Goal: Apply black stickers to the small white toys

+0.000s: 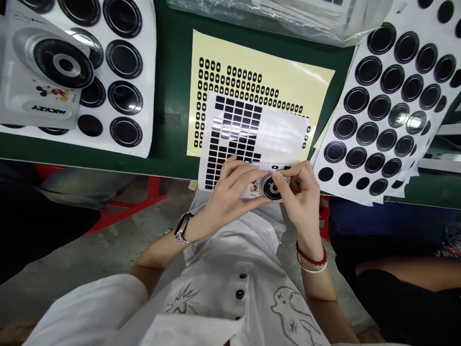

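Observation:
A small white camera-shaped item [254,188] with a round black lens disc and a cartoon print sits at the table's near edge. My left hand [234,190] is wrapped round its left side, thumb below and fingers above. My right hand [300,192] pinches the upper right rim of the lens disc [271,187] between thumb and forefinger. Beneath lies a white sheet of black rectangular stickers [281,132], partly bare, on top of a yellow sheet [302,72] with rows of small black stickers.
White sheets of round black stickers lie at the left [149,96] and right [389,105]. A printed camera package [21,103] rests on the left ones. Clear plastic bags [306,24] lie at the back of the green table [173,158]. People sit on both sides.

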Available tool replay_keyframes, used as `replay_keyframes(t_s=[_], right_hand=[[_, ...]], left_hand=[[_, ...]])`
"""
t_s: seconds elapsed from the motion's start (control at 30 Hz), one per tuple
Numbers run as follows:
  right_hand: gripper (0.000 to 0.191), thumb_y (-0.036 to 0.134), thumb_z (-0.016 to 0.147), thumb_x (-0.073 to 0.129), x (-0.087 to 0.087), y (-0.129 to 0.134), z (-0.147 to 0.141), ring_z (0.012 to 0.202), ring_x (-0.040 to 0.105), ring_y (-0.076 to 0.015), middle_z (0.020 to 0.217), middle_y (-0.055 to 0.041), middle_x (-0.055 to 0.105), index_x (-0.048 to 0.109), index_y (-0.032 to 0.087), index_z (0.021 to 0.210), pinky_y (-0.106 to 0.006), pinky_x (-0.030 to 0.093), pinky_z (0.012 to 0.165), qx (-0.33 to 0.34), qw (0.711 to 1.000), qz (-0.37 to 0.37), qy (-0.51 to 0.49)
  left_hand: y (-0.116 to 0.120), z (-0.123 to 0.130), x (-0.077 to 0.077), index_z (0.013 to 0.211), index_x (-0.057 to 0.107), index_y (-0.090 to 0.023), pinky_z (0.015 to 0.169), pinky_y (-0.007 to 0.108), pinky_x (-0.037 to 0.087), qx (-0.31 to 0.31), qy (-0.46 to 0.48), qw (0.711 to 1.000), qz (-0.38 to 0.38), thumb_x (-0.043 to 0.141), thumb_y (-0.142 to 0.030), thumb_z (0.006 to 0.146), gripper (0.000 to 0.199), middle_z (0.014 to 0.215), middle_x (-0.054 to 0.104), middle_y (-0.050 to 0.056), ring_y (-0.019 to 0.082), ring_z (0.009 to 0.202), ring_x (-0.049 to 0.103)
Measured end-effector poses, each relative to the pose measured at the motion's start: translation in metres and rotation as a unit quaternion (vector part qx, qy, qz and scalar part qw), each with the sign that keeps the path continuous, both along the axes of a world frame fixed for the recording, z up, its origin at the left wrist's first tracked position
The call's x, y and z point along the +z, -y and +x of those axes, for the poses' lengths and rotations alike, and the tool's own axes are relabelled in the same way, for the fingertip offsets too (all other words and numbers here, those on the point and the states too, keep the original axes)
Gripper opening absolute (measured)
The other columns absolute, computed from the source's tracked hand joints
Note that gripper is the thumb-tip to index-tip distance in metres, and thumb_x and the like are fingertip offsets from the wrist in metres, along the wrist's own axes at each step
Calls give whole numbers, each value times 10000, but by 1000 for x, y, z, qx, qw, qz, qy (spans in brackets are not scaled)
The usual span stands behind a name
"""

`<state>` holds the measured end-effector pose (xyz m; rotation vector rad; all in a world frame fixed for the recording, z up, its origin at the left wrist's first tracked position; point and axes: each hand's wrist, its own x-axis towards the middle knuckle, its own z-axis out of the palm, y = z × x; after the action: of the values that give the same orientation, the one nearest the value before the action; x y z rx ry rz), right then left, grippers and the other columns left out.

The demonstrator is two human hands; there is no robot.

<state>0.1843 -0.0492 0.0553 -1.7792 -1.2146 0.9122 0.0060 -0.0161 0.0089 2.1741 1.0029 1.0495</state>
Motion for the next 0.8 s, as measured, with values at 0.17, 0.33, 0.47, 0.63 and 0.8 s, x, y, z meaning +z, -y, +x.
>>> replay_keyframes(t_s=[0.17, 0.33, 0.47, 0.63, 0.8], right_hand=[[161, 319, 1054, 623, 2, 2, 30, 714, 510, -118, 974, -19, 528, 762, 249, 1093, -287, 449, 594, 86, 988, -63, -113], [287, 288, 1019, 664, 6, 5, 49, 807, 522, -143, 1015, -26, 448, 725, 305, 1299, -263, 520, 592, 173, 968, -107, -149], [297, 277, 973, 719, 11, 4, 45, 860, 495, -166, 1025, -34, 432, 704, 301, 1268, -258, 528, 589, 176, 970, -110, -122], [318, 345, 941, 768, 17, 6, 35, 866, 518, -171, 1092, -56, 459, 663, 265, 1230, -246, 491, 518, 162, 976, -131, -63], [321, 408, 909, 817, 9, 10, 13, 878, 550, -185, 1056, -41, 488, 636, 244, 1117, -319, 519, 649, 98, 993, -60, 16]], left_hand=[[-1, -1, 0, 1339, 602, -256, 1149, 494, 532, -7, 2, 1000, -12, 819, -482, 935, 512, 1157, 767, 49, 247, 1122, 660], [-1, -1, 3, 1331, 602, -225, 1145, 491, 530, -16, -1, 999, -28, 834, -475, 917, 536, 1168, 765, 66, 248, 1116, 635], [0, -2, 3, 1364, 594, -245, 1151, 510, 520, -17, -6, 999, -38, 851, -464, 906, 569, 1175, 762, 66, 256, 1127, 638], [0, -2, 3, 1376, 593, -274, 1142, 512, 522, -18, -13, 999, -48, 825, -479, 934, 539, 1177, 759, 60, 258, 1132, 644], [0, 0, 7, 1335, 602, -255, 1149, 485, 516, -8, -13, 999, -41, 781, -440, 981, 437, 1169, 757, 56, 244, 1129, 632]])
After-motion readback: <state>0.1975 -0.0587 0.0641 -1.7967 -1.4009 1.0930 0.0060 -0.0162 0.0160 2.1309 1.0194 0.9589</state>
